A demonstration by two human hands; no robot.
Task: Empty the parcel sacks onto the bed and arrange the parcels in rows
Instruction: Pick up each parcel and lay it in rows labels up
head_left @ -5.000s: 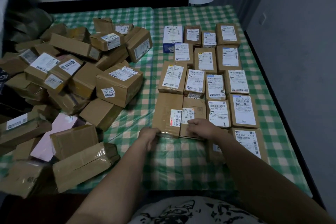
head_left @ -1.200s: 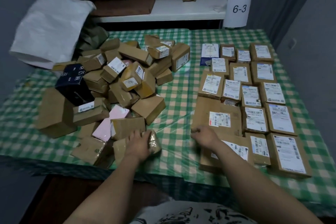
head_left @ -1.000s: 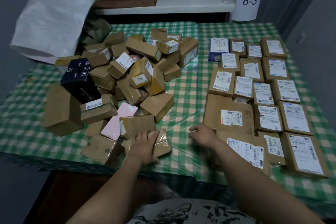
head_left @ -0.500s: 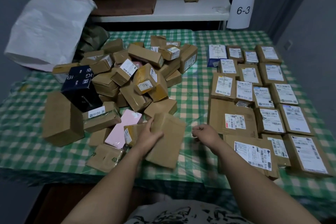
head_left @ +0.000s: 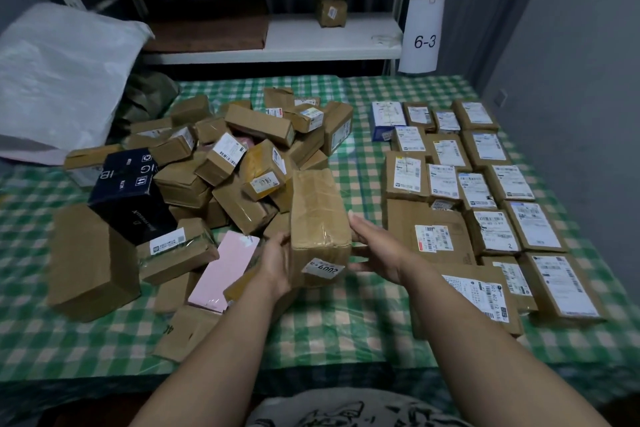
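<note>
Head view: a white sack (head_left: 62, 80) lies at upper left on the checked bed (head_left: 346, 315); a loose heap of parcels (head_left: 242, 163) fills left of centre. At centre the left grip (head_left: 277, 263) clasps a taped parcel (head_left: 318, 211), lifted above the bed, while the right grip (head_left: 377, 253), fingers straight, presses its right side. At right lie labelled rows (head_left: 485, 191).

Taped brown parcel (head_left: 317, 211) upright between heap (head_left: 221, 163) and rows (head_left: 485, 204).
</note>
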